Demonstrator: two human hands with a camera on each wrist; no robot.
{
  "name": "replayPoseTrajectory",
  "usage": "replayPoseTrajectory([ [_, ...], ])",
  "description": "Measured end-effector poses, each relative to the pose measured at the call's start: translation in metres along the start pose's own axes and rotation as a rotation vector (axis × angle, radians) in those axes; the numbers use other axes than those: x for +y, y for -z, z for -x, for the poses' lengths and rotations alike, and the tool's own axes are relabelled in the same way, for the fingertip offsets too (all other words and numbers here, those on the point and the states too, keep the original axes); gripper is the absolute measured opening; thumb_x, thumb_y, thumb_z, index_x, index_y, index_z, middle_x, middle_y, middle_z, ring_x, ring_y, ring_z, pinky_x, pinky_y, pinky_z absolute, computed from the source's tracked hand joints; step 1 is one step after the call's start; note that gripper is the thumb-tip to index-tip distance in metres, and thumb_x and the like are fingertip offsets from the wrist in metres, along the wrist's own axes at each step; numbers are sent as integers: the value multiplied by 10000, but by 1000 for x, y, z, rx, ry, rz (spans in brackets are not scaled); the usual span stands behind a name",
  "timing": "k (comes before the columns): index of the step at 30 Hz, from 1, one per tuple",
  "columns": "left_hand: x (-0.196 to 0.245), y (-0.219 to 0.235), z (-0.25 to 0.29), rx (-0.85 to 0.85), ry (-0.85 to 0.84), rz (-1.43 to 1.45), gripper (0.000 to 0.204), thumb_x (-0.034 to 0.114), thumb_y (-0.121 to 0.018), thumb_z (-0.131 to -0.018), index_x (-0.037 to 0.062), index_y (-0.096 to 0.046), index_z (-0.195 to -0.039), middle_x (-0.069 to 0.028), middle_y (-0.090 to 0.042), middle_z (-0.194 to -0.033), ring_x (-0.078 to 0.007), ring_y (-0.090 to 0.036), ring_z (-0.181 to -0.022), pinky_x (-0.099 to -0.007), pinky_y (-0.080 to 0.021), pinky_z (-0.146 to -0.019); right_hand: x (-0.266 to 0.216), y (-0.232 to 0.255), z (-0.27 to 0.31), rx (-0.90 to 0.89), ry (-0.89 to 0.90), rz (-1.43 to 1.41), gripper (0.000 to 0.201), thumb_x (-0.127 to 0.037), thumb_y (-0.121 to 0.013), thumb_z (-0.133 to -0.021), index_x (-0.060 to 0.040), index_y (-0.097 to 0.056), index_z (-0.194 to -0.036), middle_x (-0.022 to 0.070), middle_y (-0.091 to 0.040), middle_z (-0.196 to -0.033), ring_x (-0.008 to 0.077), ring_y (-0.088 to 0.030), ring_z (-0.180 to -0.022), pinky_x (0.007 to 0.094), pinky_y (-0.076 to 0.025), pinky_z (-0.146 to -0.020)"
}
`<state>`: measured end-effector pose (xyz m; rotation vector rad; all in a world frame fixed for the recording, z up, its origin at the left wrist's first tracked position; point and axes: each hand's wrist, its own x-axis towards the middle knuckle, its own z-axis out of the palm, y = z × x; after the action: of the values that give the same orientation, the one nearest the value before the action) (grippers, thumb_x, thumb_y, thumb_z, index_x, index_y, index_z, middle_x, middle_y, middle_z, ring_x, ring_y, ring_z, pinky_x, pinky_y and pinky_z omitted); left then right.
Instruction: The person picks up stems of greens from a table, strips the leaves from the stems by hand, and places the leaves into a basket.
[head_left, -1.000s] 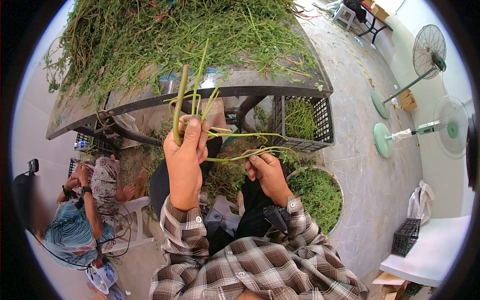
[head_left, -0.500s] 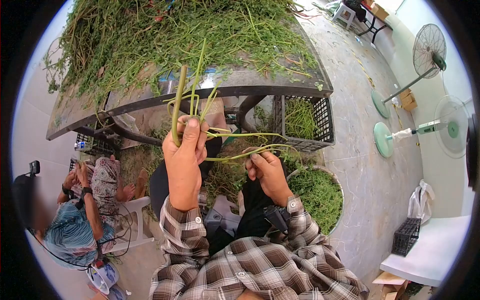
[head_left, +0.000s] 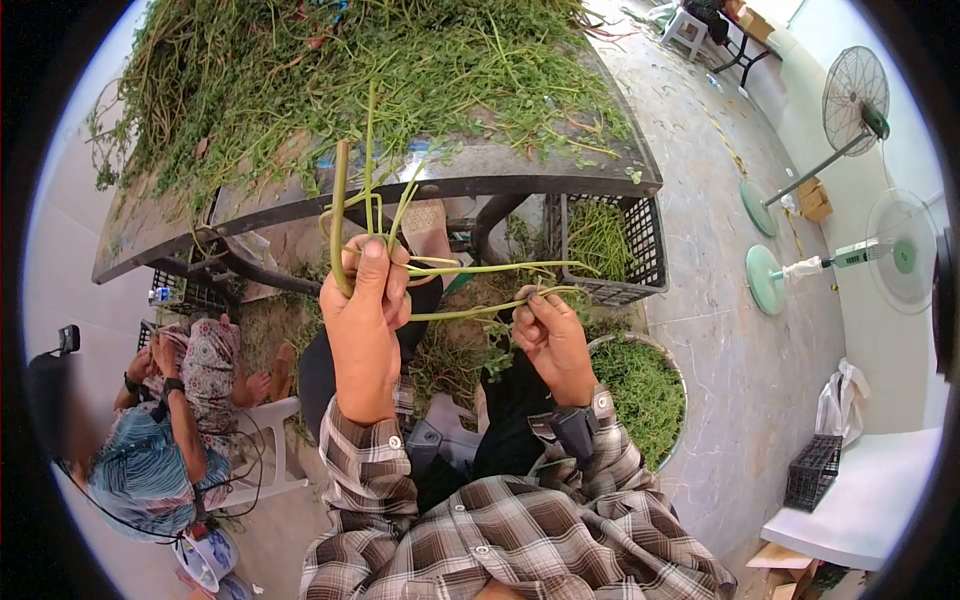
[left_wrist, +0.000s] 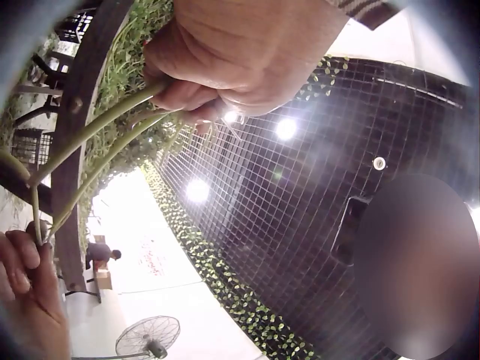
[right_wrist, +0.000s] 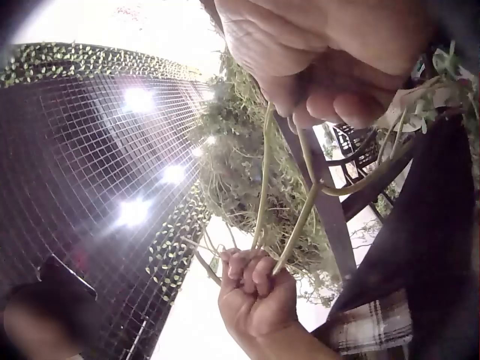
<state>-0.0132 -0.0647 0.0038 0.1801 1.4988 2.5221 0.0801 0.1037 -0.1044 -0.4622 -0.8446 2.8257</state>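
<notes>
My left hand grips a small bunch of green plant stems, thumb pressed over them. One thick stem stands up on its left side, and thinner ones rise beside it. Two long stems stretch to the right. Near the far end of the lower one, my right hand pinches it between thumb and fingers. The left wrist view shows the forked stem running between both hands. In the right wrist view, the stems span from the left fist to the right fingertips.
A table heaped with leafy greens stands ahead. Beneath its right end is a black crate of stems. A round basket of leaves sits at right. Another person sits at left; fans stand at right.
My right hand has moved right and slightly up, toward the stem's tip. My left hand and its bunch have shifted a little to the left.
</notes>
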Motion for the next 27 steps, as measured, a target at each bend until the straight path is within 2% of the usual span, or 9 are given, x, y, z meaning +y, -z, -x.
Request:
replayPoseTrajectory([
  [8,1,-10,3,31,-3,26,159,230,-565,-912,80,-515,-908,15,-516,-748,-17,-395,-515,-174,-268,-395,-12,13,-10,32,62,-163,152,-101,-491,-927,25,-500,-1013,-3,-430,-678,69,-370,-543,205,-330,-477],
  [9,4,-8,3,79,-41,13,154,228,-556,-917,80,-513,-913,15,-516,-756,-15,-386,-507,-173,-264,-394,-16,20,-13,165,111,-238,164,-82,-488,-921,31,-483,-1038,-6,-407,-669,69,-357,-537,208,-325,-471],
  [10,7,-5,4,127,-80,2,150,226,-547,-922,80,-512,-917,15,-516,-764,-12,-376,-499,-172,-260,-392,-20,32,-15,298,160,-312,182,-64,-486,-914,38,-467,-1063,-8,-384,-661,70,-345,-532,211,-320,-465],
  [11,14,-2,3,126,-84,4,150,226,-547,-922,80,-512,-917,15,-516,-764,-12,-376,-499,-172,-260,-392,-25,74,-26,222,181,-396,220,-31,-479,-900,51,-439,-1100,-14,-343,-645,70,-329,-527,216,-311,-456],
  [13,28,11,1,298,-219,3,150,217,-525,-934,70,-514,-907,15,-505,-733,-13,-344,-481,-177,-238,-387,-46,109,-16,356,261,-364,67,-33,-459,-914,10,-453,-965,-12,-326,-634,77,-309,-501,215,-294,-423],
  [16,30,25,-3,260,-250,57,159,208,-513,-941,57,-518,-891,15,-490,-692,-18,-308,-466,-188,-211,-387,-65,147,11,532,354,-322,83,-85,-470,-937,-10,-459,-904,2,-376,-661,82,-322,-506,215,-313,-426],
  [20,21,10,-2,269,-208,66,154,208,-523,-937,60,-522,-896,17,-489,-687,-19,-302,-464,-184,-223,-405,-71,171,33,441,364,-291,116,-111,-489,-935,4,-482,-946,4,-396,-663,87,-347,-517,214,-326,-445],
  [23,16,0,-1,250,-182,37,154,212,-527,-934,63,-521,-896,19,-488,-694,-17,-308,-467,-179,-233,-405,-67,134,29,444,385,-224,132,-125,-497,-934,5,-500,-954,2,-425,-661,85,-367,-525,209,-327,-456],
  [27,3,3,-2,145,-126,-18,157,225,-544,-925,77,-511,-884,28,-470,-687,-12,-316,-470,-174,-236,-394,-62,67,15,229,322,-105,134,-128,-510,-928,-1,-517,-970,-4,-458,-665,67,-383,-538,200,-325,-466],
])
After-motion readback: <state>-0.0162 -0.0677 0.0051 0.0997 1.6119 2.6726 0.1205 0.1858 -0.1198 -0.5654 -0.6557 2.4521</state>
